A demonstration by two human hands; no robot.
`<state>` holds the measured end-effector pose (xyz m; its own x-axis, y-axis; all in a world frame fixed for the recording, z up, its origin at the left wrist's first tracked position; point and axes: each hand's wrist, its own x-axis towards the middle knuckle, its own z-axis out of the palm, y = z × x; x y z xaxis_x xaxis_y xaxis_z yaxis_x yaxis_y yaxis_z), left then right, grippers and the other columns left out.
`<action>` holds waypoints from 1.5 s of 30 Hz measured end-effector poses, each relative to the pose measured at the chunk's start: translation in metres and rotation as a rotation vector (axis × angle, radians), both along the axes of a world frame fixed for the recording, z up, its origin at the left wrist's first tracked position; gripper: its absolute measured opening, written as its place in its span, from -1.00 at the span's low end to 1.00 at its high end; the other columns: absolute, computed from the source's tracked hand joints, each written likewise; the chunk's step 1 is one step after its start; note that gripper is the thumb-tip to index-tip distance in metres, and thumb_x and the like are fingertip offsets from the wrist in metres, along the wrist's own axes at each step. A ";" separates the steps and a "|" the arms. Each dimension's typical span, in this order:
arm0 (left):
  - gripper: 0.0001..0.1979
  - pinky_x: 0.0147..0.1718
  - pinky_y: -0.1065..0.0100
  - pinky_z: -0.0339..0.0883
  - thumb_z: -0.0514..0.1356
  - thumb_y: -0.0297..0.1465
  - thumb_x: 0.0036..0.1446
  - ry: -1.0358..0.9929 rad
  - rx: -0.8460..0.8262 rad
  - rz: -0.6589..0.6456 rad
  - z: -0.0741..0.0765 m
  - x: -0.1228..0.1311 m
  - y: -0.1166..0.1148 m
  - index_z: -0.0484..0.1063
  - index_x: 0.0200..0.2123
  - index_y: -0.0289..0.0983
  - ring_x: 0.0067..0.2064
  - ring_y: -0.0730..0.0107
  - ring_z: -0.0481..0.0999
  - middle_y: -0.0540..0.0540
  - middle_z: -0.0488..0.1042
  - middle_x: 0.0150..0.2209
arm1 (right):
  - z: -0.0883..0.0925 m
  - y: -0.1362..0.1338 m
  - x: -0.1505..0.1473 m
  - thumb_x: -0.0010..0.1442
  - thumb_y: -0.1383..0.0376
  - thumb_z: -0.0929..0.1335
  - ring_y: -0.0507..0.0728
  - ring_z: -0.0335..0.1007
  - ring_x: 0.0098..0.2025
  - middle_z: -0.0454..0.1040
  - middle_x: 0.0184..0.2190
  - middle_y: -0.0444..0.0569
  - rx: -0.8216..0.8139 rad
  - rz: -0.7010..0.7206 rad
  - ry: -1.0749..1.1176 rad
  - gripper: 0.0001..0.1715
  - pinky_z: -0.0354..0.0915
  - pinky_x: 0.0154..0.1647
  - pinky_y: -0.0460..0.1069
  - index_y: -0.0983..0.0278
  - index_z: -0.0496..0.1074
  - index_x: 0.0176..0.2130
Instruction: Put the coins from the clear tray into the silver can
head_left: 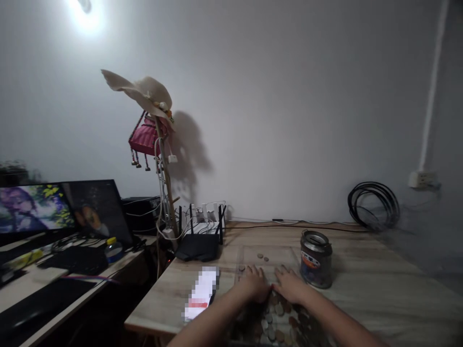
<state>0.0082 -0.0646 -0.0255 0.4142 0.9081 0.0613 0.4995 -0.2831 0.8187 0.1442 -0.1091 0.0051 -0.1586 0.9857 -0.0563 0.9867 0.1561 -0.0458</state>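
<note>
In the head view, taking the hands as the centre of the clock, the left hand (255, 283) and the right hand (290, 285) lie over loose coins (279, 308) on a table (376, 284). The fingers of both hands are open and spread, those on the left hand pointing roughly to 12 o'clock, those on the right hand to 11. I see nothing gripped, though what lies under the palms is hidden. Most of the coins, silvery and coppery, lie at 6 o'clock between the forearms; those lower down are blurred and dim. Two more lie at 12 o'clock, just beyond the fingertips, close to each other. Under the hands is a clear piece of plastic (284, 254); whether it is a flat sheet or a shallow tray I cannot tell.

At 2 o'clock, near the right hand, an upright jar (316, 260) has a lid on and a label on its front. At 9 o'clock a phone (201, 293) lies on the table, its lit screen blurred out. At 10 o'clock sits a black router (198, 247) with raised antennas. Farther out, between 10 and 11, a wooden stand (167, 185) bears a wide-brimmed hat (146, 92) and a pink bag (146, 137). Well off at 2 o'clock, a coil of black cable (374, 202) leans against the wall (289, 120). Around 10 o'clock, another table (21, 301) carries two screens (36, 207) and a yellow-capped bottle (113, 250).
</note>
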 end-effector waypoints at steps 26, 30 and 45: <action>-0.43 -0.53 0.48 0.18 0.29 -0.26 -0.45 0.776 0.008 -0.433 0.051 -0.040 -0.046 0.41 -0.22 -0.29 -0.49 0.49 0.32 -0.03 0.44 -0.37 | 0.020 -0.057 0.005 -0.47 0.25 0.42 0.02 0.24 -0.49 0.38 -0.53 -0.16 -0.308 0.068 0.014 -0.50 0.14 -0.50 -0.12 0.28 0.44 -0.37; -0.68 -0.52 0.50 0.16 0.24 -0.30 -0.35 0.707 -0.071 -0.586 0.048 -0.043 -0.048 0.47 -0.39 -0.26 -0.53 0.54 0.29 0.05 0.41 -0.53 | 0.016 -0.058 0.008 -0.52 0.32 0.43 0.01 0.23 -0.52 0.34 -0.59 -0.19 -0.349 0.083 0.023 -0.51 0.15 -0.51 -0.11 0.28 0.44 -0.41; -0.85 -0.45 0.40 0.19 0.18 -0.35 -0.20 0.033 -0.496 -0.283 0.036 -0.031 -0.071 0.33 -0.64 -0.32 -0.56 0.48 0.28 0.02 0.27 -0.69 | 0.019 -0.057 0.003 -0.39 0.41 0.36 -0.04 0.20 -0.64 0.33 -0.71 -0.20 -0.343 0.068 0.288 -0.79 0.13 -0.60 -0.15 0.32 0.44 -0.55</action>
<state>-0.0225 -0.1357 0.0104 0.6401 0.6780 -0.3614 0.4878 0.0048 0.8730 0.1470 -0.1662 0.0242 -0.2795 0.9046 -0.3218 0.9142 0.1484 -0.3770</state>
